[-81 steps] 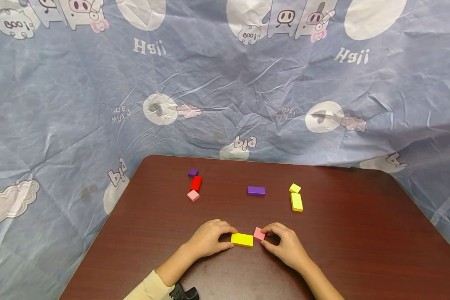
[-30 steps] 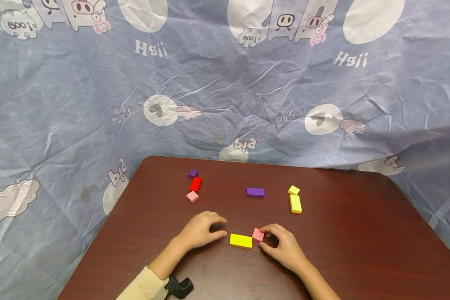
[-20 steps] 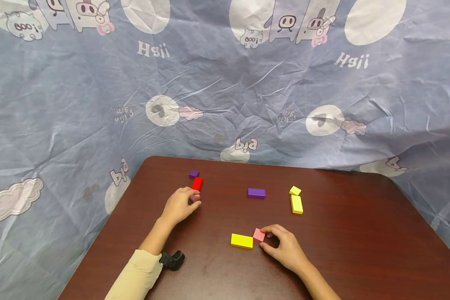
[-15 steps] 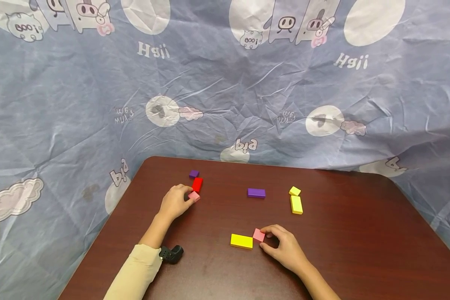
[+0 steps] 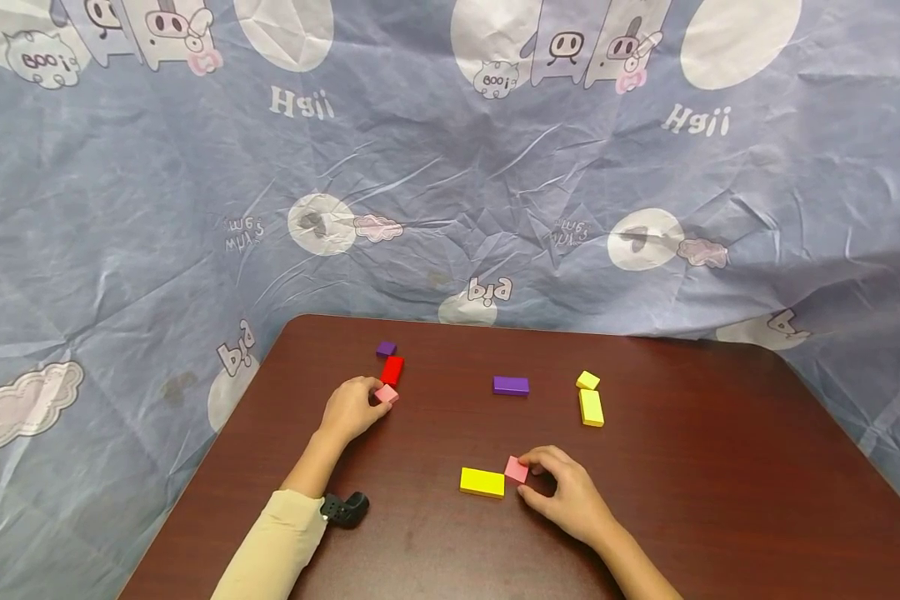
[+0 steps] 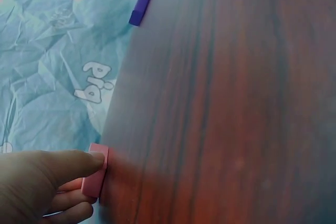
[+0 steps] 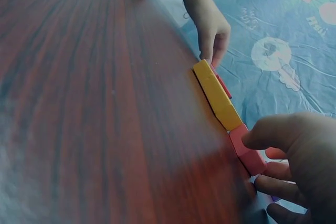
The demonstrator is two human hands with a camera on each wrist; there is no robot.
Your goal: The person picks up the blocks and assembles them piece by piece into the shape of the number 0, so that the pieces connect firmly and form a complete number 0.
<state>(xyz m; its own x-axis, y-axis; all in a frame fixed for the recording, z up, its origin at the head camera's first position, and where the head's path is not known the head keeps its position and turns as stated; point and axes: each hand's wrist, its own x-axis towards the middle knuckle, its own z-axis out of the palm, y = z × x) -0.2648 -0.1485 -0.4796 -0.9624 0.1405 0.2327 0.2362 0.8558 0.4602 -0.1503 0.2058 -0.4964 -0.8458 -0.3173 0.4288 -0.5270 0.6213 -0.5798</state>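
At the table's left, my left hand (image 5: 351, 408) pinches a small pink block (image 5: 387, 394) between thumb and fingers; the left wrist view shows the thumb across this pink block (image 6: 94, 174). The block lies at the near end of a red block (image 5: 393, 371). Close to the front, my right hand (image 5: 566, 492) holds another pink block (image 5: 517, 469) by thumb and fingertips. That block touches the right end of a long yellow block (image 5: 482, 482). In the right wrist view the thumb rests on the pink block (image 7: 247, 150) beside the yellow block (image 7: 216, 95).
A small purple block (image 5: 386, 349) lies beyond the red one. Farther right are a long purple block (image 5: 511, 386), a small yellow block (image 5: 588, 380) and a long pale yellow block (image 5: 591, 408). Behind the brown table (image 5: 720, 467) hangs a printed blue cloth (image 5: 435, 150).
My left hand has let go of the long yellow block, moved to the far left and taken hold of the pink block there. The right hand has stayed at its pink block.
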